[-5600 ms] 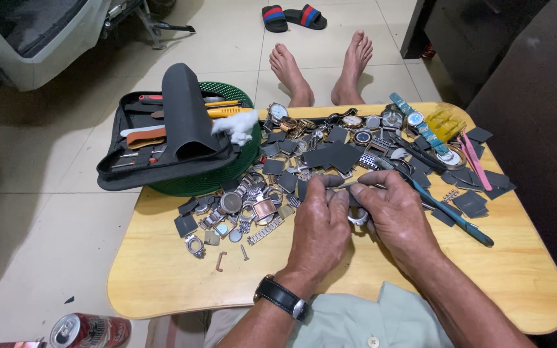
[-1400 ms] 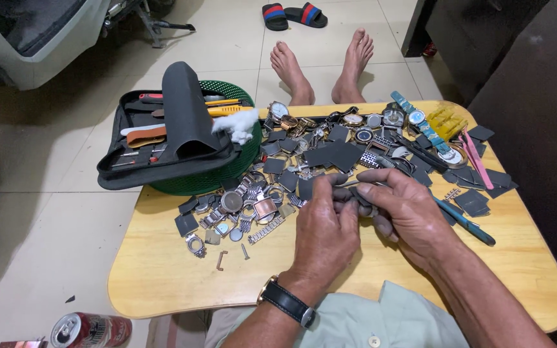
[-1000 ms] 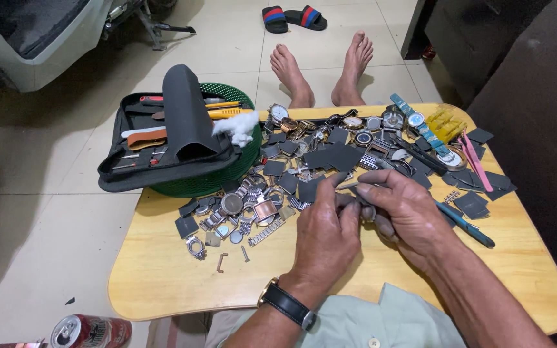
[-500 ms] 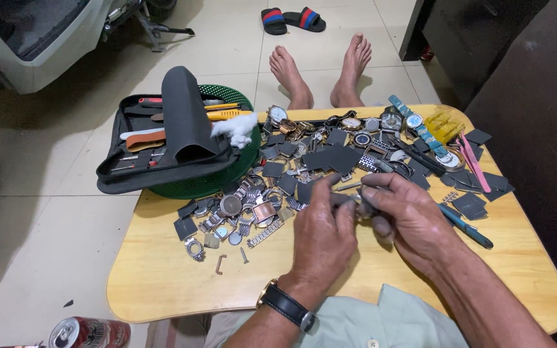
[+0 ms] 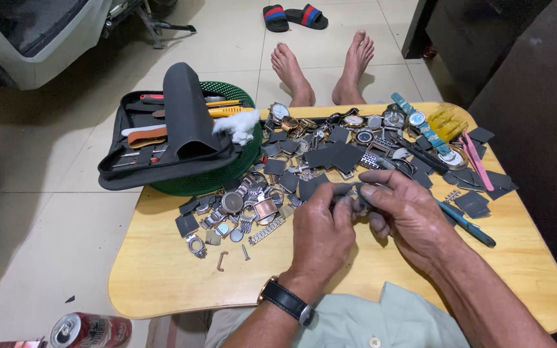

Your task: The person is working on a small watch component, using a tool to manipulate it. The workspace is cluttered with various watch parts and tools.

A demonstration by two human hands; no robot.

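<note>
Both hands meet over the middle of the wooden surface (image 5: 162, 283). The left hand (image 5: 320, 235) and the right hand (image 5: 407, 216) pinch a small dark grey piece (image 5: 351, 197) between them, each grip narrow and closed on it; what exactly the piece is cannot be told, as fingers hide most of it. It looks light and thin, perhaps a little pliable, and small enough to slip, so a hold by its edges with fingertips seems the safest. At 12 o'clock from the hands lies a heap of watch parts (image 5: 304, 161): cases, metal bands, dark square pads. At 10 o'clock an open black tool case (image 5: 162, 148) rests on a green basket (image 5: 227, 177). At 3 o'clock, just beside the right hand, lies a blue-handled tool (image 5: 469, 225); pink tweezers (image 5: 475, 158) sit at 2 o'clock.
</note>
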